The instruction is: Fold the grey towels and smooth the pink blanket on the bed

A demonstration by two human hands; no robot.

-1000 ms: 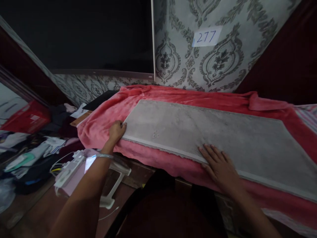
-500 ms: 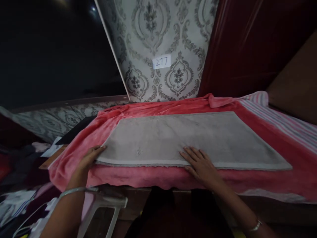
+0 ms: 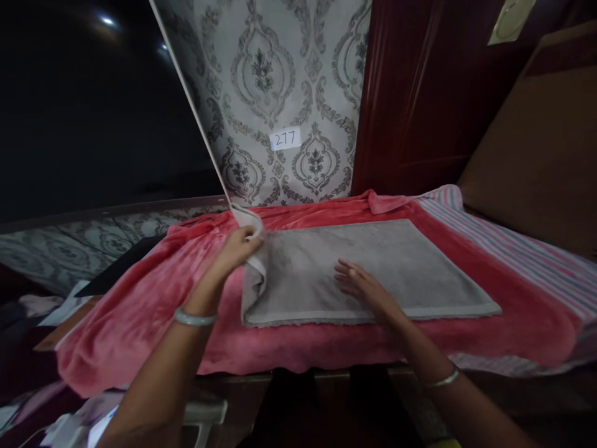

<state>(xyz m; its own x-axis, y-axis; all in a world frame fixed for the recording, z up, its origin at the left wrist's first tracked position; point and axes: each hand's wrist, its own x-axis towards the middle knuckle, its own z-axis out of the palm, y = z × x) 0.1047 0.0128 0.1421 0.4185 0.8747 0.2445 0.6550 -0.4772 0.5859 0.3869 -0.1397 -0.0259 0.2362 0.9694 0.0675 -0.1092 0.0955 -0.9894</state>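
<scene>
A grey towel [image 3: 387, 255] lies lengthwise over a red-pink blanket [image 3: 153, 311]. My left hand [image 3: 240, 246] pinches the towel's left end and holds it raised, so that this end curls up and over to the right. Above the middle of the towel is my right hand [image 3: 357, 283], its fingers apart and nothing in them; whether the fingertips touch the cloth I cannot tell. The towel's right part lies flat, with a paler band along its front edge.
Behind the blanket stand a dark television screen [image 3: 93, 106] and a patterned wall with a paper label [image 3: 285, 138]. A striped cloth [image 3: 517, 242] and a brown cardboard panel [image 3: 536, 143] are at the right. Low at the left is a white stool [image 3: 205, 412].
My left hand has lifted the towel's left end and carried it to the right. My right hand has come up slightly from its flat rest. The view has turned right.
</scene>
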